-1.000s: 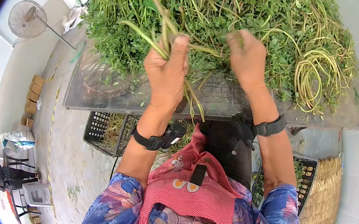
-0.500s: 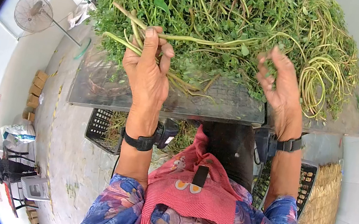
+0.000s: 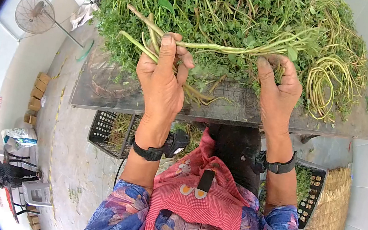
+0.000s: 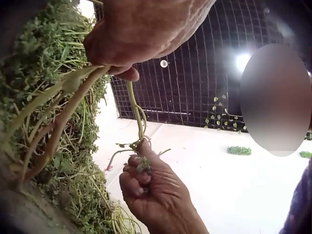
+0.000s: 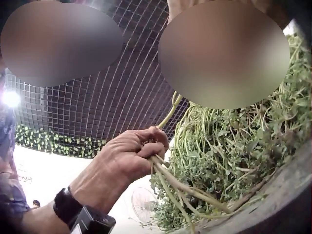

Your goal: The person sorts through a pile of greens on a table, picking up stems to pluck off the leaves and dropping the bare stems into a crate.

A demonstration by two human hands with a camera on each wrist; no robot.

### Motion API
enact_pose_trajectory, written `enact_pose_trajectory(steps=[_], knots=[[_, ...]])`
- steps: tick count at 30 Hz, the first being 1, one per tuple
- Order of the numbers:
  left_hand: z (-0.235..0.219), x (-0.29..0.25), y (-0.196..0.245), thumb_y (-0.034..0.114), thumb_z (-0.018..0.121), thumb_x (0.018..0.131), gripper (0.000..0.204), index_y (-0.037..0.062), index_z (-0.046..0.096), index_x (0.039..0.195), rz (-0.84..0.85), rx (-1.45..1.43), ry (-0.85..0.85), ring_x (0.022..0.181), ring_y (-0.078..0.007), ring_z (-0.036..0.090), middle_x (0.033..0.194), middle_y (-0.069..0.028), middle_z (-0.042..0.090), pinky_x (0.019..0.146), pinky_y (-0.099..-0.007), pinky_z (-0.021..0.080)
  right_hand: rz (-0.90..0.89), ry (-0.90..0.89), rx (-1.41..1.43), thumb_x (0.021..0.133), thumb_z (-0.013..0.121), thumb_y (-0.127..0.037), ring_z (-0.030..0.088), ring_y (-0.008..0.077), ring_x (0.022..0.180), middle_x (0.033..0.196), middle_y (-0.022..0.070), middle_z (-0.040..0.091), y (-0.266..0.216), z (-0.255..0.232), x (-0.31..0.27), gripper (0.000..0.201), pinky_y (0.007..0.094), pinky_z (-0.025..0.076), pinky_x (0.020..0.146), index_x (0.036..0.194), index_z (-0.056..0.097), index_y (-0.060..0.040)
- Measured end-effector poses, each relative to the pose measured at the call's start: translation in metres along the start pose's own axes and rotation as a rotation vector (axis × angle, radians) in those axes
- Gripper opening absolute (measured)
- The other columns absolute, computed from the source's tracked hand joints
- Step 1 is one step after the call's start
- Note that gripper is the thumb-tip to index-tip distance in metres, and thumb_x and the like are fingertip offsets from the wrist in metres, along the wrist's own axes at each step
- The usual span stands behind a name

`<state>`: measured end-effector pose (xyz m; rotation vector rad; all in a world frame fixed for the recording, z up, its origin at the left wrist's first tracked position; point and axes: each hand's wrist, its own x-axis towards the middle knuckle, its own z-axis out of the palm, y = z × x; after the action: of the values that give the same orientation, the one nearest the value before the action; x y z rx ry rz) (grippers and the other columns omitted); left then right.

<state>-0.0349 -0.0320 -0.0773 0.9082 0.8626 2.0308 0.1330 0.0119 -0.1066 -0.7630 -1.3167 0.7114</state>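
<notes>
My left hand [image 3: 164, 72] grips a few thick green-brown stems, whose cut ends stick out past the thumb on the left. One long green stem [image 3: 219, 49] runs from this hand across to the right. My right hand [image 3: 281, 90] pinches that stem near its leafy end, thumb against forefinger. In the left wrist view, small leaf bits [image 4: 143, 165] sit in its curled fingers. Behind both hands rises a large heap of leafy green stems [image 3: 221, 9] on the dark table [image 3: 123, 102]. More stems [image 5: 187, 192] hang below the left hand in the right wrist view.
A loose coil of pale stems [image 3: 325, 85] lies at the heap's right. Below the table's front edge stand a black crate [image 3: 105, 136] with stems and another crate [image 3: 313, 192] with greens. A woven straw surface [image 3: 330, 212] is at right; a standing fan [image 3: 34, 14] at far left.
My right hand has gone from the middle toward the right, its fingers loosening and then pinching the long stem. My left hand has kept its stems, shifting left and partly back.
</notes>
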Motion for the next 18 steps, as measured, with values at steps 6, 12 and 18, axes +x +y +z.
enact_pose_trajectory(steps=[6, 12, 18], knots=[[-0.002, 0.001, -0.003, 0.024, 0.057, 0.090, 0.021, 0.0031, 0.057, 0.094, 0.050, 0.052, 0.015, 0.059, -0.0098, 0.054, 0.072, -0.0007, 0.056, 0.045, -0.0164, 0.039, 0.586, -0.048, 0.378, 0.083, 0.065, -0.013, 0.050, 0.0060, 0.067, 0.078, 0.0000, 0.059, -0.019, -0.014, -0.005, 0.017, 0.0205, 0.043, 0.063, 0.091, 0.060, 0.0000], [-0.002, -0.001, -0.004, 0.024, 0.058, 0.090, 0.021, 0.0035, 0.058, 0.092, -0.004, 0.051, 0.046, 0.058, -0.0094, 0.054, 0.071, -0.0007, 0.056, 0.043, -0.0155, 0.038, -0.008, -0.234, -0.194, 0.078, 0.065, -0.009, 0.062, 0.0152, 0.072, 0.082, 0.0068, 0.066, -0.020, -0.003, -0.004, 0.020, 0.0275, 0.047, 0.067, 0.096, 0.062, -0.0013], [0.006, -0.002, 0.000, 0.023, 0.060, 0.088, 0.020, 0.0036, 0.059, 0.093, 0.004, 0.090, 0.036, 0.055, -0.0072, 0.050, 0.069, 0.0010, 0.056, 0.041, -0.0152, 0.034, -0.111, -0.362, -0.258, 0.075, 0.063, -0.004, 0.063, 0.0259, 0.073, 0.082, 0.0143, 0.065, 0.000, 0.006, 0.006, 0.017, 0.0290, 0.048, 0.067, 0.092, 0.065, -0.0014]])
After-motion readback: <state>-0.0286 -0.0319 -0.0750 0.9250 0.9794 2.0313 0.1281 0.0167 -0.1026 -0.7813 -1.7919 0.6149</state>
